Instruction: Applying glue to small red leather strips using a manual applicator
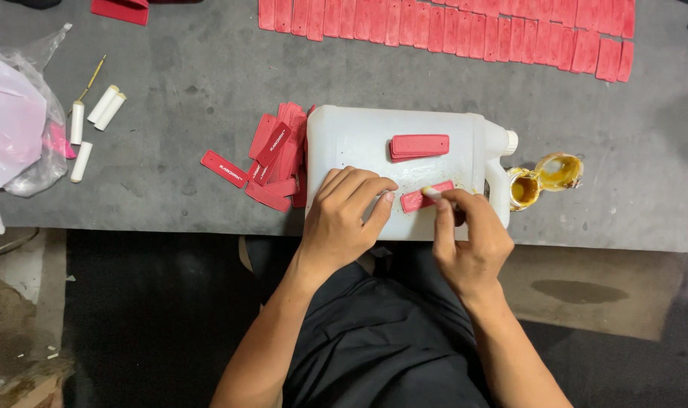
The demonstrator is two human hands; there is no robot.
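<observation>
Head view. A white plastic jug (359, 143) lies on its side at the middle of the grey counter (177, 83), cap (511, 141) pointing to 3 o'clock; its wall is cloudy and I cannot tell what is inside. On its flat upper side, toward 12 o'clock, sits a small stack (419, 146) of red tags.

Nearer the person, one red tag (415, 200) lies on the jug. The left hand (347, 215) rests flat on the jug, holding nothing, with the fingertips pressing the tag's 9 o'clock end. The right hand (468, 234) is pinched around a thin pale stick (432, 192) whose tip touches the tag's 3 o'clock end; most of the stick is hidden in the fingers.

Just off the jug at 3 o'clock stand two small open pots (544, 181) holding a yellow-amber liquid; the jug handle partly covers the nearer one.

At 9 o'clock of the jug, a loose pile (279, 155) of red tags lies on the counter. Along the 12 o'clock edge runs a long row (449, 26) of red tags laid side by side, cut off by the frame.

At far 9 o'clock a clear bag (19, 121) holds something pink and white, hard to make out. Beside it lie four white tubes (94, 121).
</observation>
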